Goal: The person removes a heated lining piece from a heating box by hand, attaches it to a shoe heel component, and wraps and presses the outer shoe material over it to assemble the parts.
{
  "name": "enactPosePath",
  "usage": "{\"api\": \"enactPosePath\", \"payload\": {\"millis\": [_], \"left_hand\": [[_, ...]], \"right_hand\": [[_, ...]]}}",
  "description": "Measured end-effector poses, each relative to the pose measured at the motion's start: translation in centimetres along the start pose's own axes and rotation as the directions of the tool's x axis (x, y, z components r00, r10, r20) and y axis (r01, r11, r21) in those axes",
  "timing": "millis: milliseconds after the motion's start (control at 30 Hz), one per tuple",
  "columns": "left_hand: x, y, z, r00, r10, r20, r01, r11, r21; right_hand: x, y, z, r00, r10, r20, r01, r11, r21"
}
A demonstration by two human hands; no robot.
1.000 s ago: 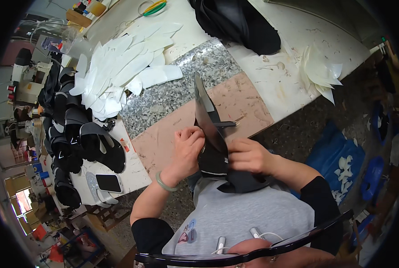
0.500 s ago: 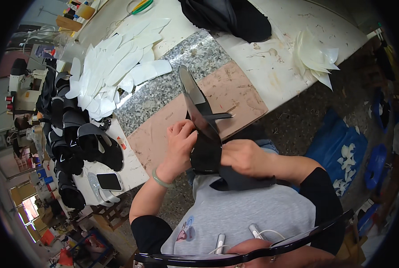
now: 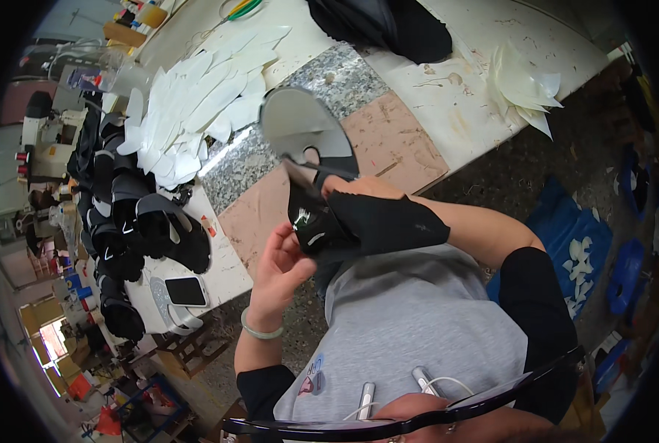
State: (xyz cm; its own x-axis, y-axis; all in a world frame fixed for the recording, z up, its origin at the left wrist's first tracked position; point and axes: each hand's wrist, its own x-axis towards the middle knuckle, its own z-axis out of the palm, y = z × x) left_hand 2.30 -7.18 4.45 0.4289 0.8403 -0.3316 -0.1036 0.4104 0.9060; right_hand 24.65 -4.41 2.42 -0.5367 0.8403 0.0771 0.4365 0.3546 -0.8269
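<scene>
Clock centred on the black-and-grey shoe upper (image 3: 388,225), 12 = top of view. Right hand (image 3: 368,187) at 1: fingers mostly hidden by the upper's black fabric, gripping it there, exact finger placement can't be seen. Upper's folded middle is blurred. Scissors (image 3: 244,9) with yellow-green handles at 11 and black fabric piece (image 3: 399,33) at 12 are both cut by the top edge.

Upper sits between the hands, over the near edge of the pink board (image 3: 410,148); grey sole-shaped end points to 11, over the granite slab (image 3: 248,166). Can't tell if that end touches. Left hand (image 3: 276,275) at 8: thumb and fingers apart, fingertips right at the upper's black edge, no firm pinch visible.

Clear container (image 3: 128,76) at 10, contents unreadable. Grouped shoe uppers (image 3: 190,244) at 9, hollows too dark to read. Blue sheet (image 3: 545,240) at 3 carries white scraps (image 3: 580,258).
</scene>
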Motion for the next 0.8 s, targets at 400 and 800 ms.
{"api": "enactPosePath", "payload": {"millis": [400,800], "left_hand": [[4.6,0.9,-8.8,0.985,0.125,0.121,-0.136,0.987,0.09],[0.4,-2.9,-4.8,0.636,0.758,0.143,-0.421,0.185,0.888]], "right_hand": [[7.1,-0.1,-2.1,0.977,0.012,0.211,-0.087,0.933,0.35],[8.1,1.0,-0.8,0.901,0.279,0.333,-0.409,0.801,0.437]]}}
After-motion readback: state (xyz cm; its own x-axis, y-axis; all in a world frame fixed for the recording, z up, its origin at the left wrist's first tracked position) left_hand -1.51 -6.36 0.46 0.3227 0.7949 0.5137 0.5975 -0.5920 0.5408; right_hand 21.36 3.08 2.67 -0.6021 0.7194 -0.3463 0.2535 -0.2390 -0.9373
